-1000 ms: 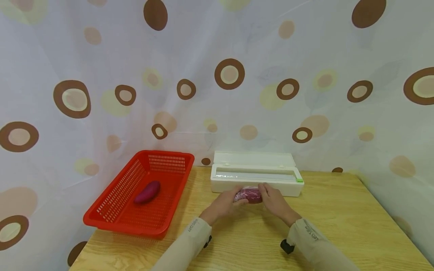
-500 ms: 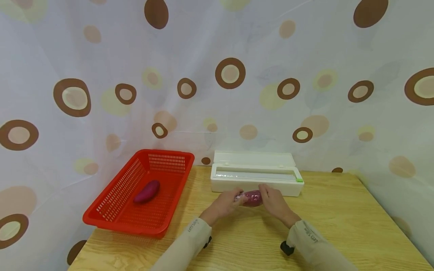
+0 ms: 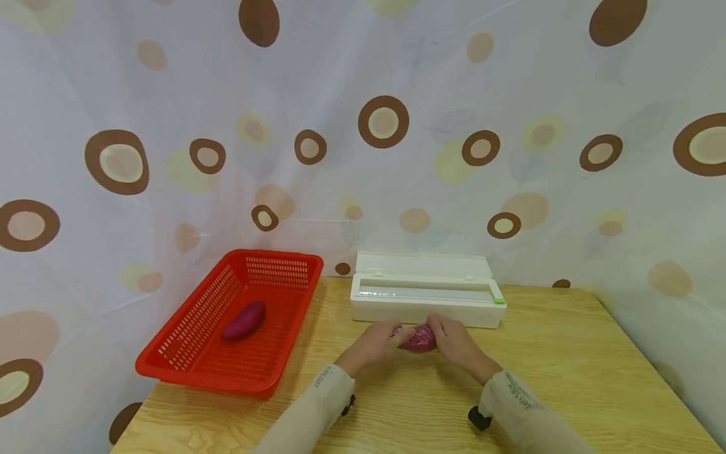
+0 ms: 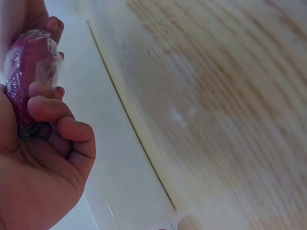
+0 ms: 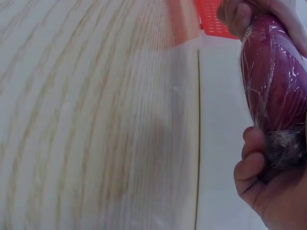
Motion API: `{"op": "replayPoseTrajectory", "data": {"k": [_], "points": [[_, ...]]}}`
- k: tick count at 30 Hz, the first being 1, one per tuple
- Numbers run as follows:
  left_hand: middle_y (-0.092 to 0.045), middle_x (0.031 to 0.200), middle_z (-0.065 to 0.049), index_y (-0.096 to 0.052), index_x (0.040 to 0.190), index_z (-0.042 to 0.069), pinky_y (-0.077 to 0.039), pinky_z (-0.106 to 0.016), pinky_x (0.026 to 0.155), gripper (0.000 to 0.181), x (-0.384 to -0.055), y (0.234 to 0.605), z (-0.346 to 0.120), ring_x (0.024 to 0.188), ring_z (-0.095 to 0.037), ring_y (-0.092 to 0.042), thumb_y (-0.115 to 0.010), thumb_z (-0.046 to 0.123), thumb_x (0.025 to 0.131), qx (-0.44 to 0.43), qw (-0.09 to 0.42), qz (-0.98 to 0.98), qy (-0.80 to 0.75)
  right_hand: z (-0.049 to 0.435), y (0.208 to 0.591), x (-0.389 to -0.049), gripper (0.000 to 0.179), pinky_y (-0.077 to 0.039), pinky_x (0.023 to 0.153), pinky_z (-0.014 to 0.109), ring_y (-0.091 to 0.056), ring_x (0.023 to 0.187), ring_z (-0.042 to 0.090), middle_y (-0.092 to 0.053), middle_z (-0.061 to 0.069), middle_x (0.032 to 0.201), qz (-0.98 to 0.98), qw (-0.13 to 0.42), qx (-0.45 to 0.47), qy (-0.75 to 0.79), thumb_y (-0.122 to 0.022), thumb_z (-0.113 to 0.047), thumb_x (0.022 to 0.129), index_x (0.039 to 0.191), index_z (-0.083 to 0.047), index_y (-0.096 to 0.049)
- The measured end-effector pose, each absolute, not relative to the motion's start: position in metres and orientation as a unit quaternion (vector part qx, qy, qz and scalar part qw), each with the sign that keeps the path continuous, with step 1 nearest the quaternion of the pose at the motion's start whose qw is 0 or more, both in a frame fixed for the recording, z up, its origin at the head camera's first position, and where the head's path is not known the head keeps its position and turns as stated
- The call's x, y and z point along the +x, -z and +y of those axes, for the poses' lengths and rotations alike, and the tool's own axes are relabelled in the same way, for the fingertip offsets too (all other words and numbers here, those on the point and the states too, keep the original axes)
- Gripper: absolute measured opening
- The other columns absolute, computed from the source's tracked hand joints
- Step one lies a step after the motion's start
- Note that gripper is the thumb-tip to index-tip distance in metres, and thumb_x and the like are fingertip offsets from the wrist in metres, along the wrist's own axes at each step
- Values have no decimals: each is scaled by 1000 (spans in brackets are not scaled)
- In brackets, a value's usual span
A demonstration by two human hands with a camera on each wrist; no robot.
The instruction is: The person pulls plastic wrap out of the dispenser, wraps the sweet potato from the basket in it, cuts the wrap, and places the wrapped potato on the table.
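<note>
Both hands hold a purple sweet potato [image 3: 420, 339] wrapped in clear cling film, above the table in front of a white box. My left hand [image 3: 375, 343] grips its left end, fingers curled round it in the left wrist view, where the wrapped sweet potato [image 4: 29, 72] shows glossy creases. At the other end my right hand [image 3: 455, 343] grips it. Bunched film [image 5: 287, 146] gathers at that end in the right wrist view, between fingers and palm. The fingers' far sides are partly hidden in the head view.
The white cling film box [image 3: 425, 313] stands behind the hands, its lid [image 3: 424, 263] raised and a green slider [image 3: 499, 301] at its right end. A red basket [image 3: 286, 356] with another purple sweet potato [image 3: 244, 320] sits at left on the wooden table [image 3: 567, 366]. A spotted curtain hangs behind.
The wrapped sweet potato has turned in the hands and come slightly down and nearer the body. Both hands keep their grip on it; the box and basket stay put.
</note>
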State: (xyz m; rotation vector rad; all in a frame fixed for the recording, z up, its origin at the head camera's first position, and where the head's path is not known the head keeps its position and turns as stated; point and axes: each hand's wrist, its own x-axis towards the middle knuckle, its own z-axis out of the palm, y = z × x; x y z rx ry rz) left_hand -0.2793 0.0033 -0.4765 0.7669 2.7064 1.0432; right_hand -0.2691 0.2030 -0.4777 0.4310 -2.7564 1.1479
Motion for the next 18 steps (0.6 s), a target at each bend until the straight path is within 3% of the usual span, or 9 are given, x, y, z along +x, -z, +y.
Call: {"op": "replayPoseTrajectory", "data": {"k": [8,18], "points": [[-59,90,5,-53,111,15,-45,-23,68,38,-280,481,7,77,-7,-52,-52,47,93,283,67,902,-319,204,478,-270,46,-42,59,30,-49,66,17,-54,3,70,-913,39,83,-397,-27,-30,105,86,-5,-61],[-57,78,6,-61,93,15,-46,-23,61,35,-282,480,4,70,-8,-53,-47,47,96,235,82,874,-416,201,478,-269,46,-47,54,29,-53,61,15,-61,4,77,-887,18,104,-450,-27,-33,105,100,-7,-65]]}}
